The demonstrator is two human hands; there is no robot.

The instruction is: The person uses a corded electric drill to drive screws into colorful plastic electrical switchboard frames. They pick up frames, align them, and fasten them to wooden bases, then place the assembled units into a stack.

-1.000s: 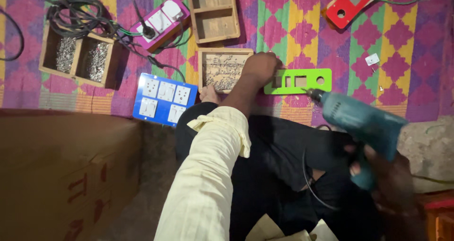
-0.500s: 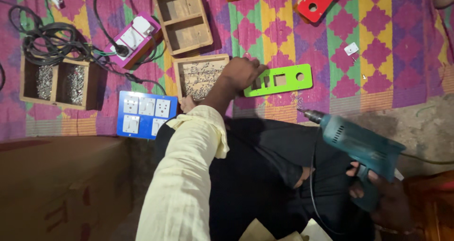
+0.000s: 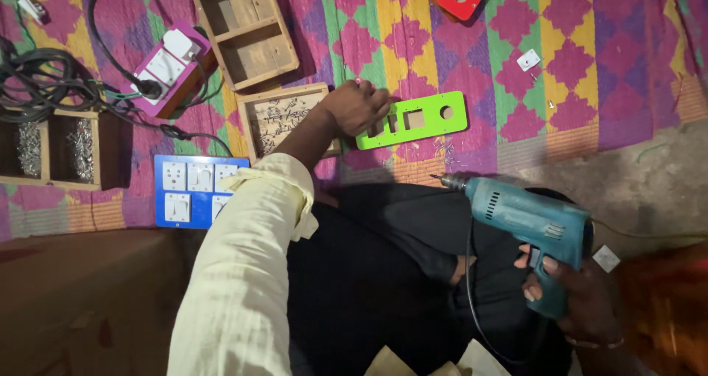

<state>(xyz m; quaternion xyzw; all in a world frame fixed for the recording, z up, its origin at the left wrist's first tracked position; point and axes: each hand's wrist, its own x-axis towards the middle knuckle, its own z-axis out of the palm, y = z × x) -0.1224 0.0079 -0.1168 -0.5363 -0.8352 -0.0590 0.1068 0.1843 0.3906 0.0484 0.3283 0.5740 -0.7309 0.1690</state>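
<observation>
Head view: your right hand (image 3: 564,291) grips the teal drill (image 3: 527,225) over your lap, clear of the mat (image 3: 590,66). Farther out, your left hand (image 3: 358,107), curled, covers the green plate (image 3: 424,118)'s end beside the screw tray (image 3: 284,118); whatever it pinches is hidden.

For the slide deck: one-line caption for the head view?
Seated on a patterned mat, left hand rests between a wooden screw tray and green cutout plate; right hand holds a teal power drill.
</observation>
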